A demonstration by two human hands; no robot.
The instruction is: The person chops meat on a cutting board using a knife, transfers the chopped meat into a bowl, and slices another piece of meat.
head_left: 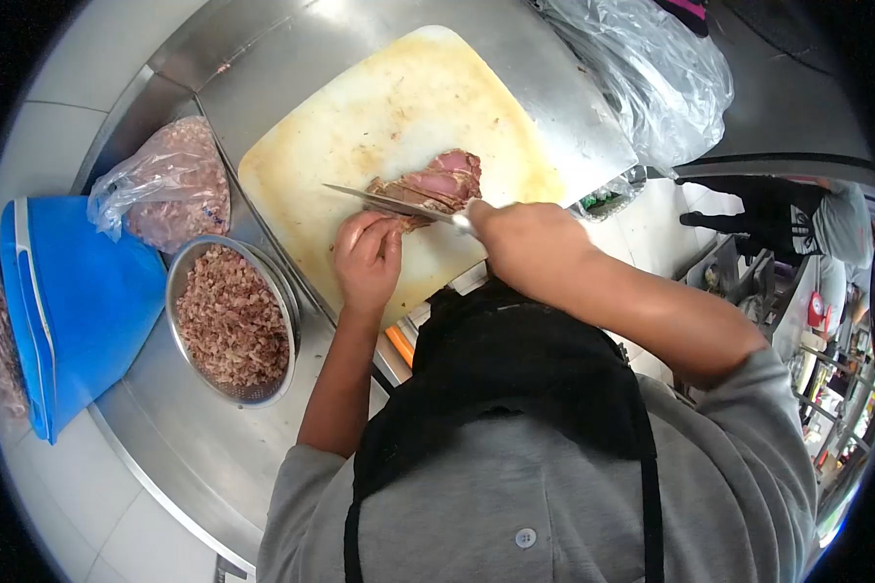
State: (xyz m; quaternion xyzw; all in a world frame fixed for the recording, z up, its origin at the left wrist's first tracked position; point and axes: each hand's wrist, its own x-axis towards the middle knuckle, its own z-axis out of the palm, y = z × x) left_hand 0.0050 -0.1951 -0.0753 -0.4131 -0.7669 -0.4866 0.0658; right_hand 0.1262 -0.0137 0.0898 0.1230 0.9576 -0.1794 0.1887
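A knife (pixel 399 205) with a long blade points left across the meat, its pale handle end showing at my right hand (pixel 523 233), which is wrapped round it. The piece of cooked-looking meat (pixel 445 183), brown outside and pink on its cut face, lies on the yellowed white cutting board (pixel 360 126). My left hand (pixel 367 255) has its fingers curled and pressed together at the near edge of the meat, just below the blade. Small crumbs of meat are scattered on the board. The fingertips of my left hand are partly hidden.
To the left stands a metal colander (pixel 290 321) full of chopped meat. Behind it sits a clear bag of chopped meat (pixel 180 185), next to a blue container (pixel 97 301). Clear plastic bags (pixel 651 78) lie at the far right. Another person (pixel 836 219) stands off to the right.
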